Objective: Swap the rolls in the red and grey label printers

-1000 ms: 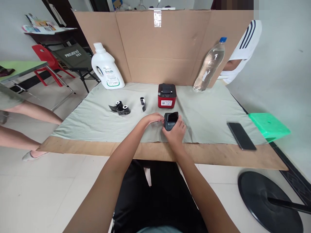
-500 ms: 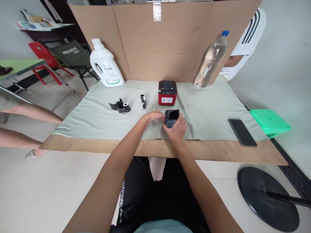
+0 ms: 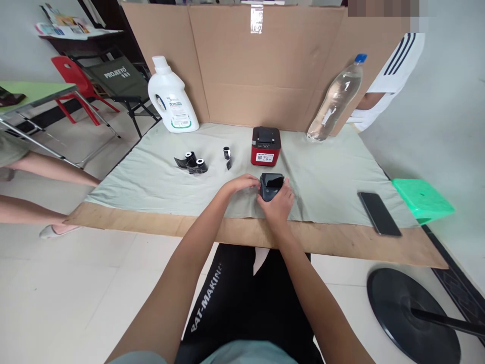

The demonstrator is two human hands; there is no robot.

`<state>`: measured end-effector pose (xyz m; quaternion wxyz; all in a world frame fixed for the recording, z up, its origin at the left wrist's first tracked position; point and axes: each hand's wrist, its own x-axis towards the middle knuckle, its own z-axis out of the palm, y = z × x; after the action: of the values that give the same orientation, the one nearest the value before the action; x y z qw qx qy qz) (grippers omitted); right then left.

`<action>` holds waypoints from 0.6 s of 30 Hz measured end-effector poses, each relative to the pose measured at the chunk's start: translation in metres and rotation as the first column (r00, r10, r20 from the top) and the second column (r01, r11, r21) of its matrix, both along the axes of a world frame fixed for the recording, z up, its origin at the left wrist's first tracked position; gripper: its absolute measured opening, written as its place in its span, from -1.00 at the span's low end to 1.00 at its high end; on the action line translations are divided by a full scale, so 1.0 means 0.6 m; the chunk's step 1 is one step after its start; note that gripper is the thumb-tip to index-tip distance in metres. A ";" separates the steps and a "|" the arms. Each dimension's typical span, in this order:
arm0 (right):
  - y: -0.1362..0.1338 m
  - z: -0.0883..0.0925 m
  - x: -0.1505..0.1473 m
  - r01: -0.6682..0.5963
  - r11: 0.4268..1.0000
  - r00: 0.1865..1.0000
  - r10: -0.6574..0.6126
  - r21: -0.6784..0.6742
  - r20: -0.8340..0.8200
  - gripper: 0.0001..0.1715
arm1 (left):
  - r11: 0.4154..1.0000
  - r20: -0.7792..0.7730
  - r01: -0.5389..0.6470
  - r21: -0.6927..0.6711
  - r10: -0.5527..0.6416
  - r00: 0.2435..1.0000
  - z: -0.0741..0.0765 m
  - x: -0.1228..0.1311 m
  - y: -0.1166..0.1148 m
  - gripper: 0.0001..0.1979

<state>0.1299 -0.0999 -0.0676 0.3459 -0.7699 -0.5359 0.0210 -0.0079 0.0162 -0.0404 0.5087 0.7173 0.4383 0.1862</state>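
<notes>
**Dark grey device held fast by the near edge of the table**

Little has shifted in the last 1 second: both hands keep their places, while the head camera's view has moved slightly. The glossy black flap on the device looks wider and perhaps lower than it did, though that may come from the changed angle. If it is a real change, the handling centres on that flap, with the device itself staying put.

The device sits on the grey-green cloth, between the 2 hands. The right hand has its grip clamped around the right and near sides. The left hand has its fingertips at the left side; whether they pinch or only touch, I cannot tell.

Just beyond stands a red and black printer, which probably leaves little room on the far side. To the left lie 1 small roll and a cluster of 2 rolls with loose dark film. A white jug and a tilted clear bottle stand by the cardboard panel. A phone lies well apart at right.
</notes>
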 end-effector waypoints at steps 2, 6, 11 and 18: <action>0.000 -0.002 0.000 -0.006 1.000 1.000 0.006 0.012 0.005 0.30 | 0.991 0.012 -0.105 0.078 0.104 0.994 -0.019 0.004 -0.007 -0.79; 0.000 -0.004 0.002 -0.023 0.999 1.000 0.022 0.027 0.012 0.31 | 0.929 0.125 -0.225 0.294 0.196 0.973 -0.054 0.015 -0.017 -0.92; -0.001 -0.001 0.004 -0.028 1.000 1.000 0.028 0.005 0.003 0.33 | 0.917 0.332 -0.246 0.316 0.136 0.934 -0.064 0.016 -0.020 -0.81; -0.007 0.000 0.008 -0.077 0.996 0.997 0.076 0.041 0.028 0.35 | 0.925 0.377 -0.154 0.347 0.013 0.926 -0.064 0.005 -0.009 -0.55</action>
<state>0.1345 -0.1041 -0.0678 0.3539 -0.7416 -0.5698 0.0126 -0.0049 0.0108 -0.0788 0.4287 0.7327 0.3227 0.4185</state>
